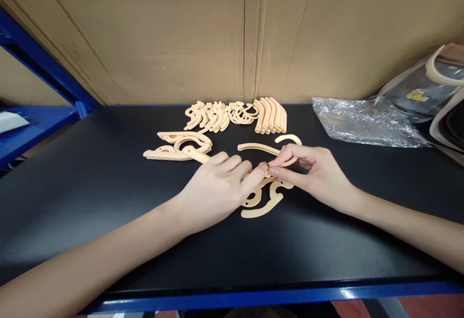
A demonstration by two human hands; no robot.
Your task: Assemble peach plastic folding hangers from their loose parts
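Observation:
Both hands meet over the middle of a black tabletop (90,202). My left hand (217,187) lies knuckles up, its fingers curled over a cream plastic arm piece (197,155) that sticks out to the upper left. My right hand (315,173) pinches a curved cream hook piece (261,148) between thumb and fingers. Under the fingertips lies a flat cream bracket piece (263,206). Where the pieces join is hidden by the fingers.
Rows of sorted cream plastic parts (235,115) lie at the back, with a small stack of assembled pieces (174,146) to the left. A crumpled clear plastic bag (362,122) sits at the right. Cardboard sheeting (232,33) stands behind; a blue shelf frame (43,71) rises left.

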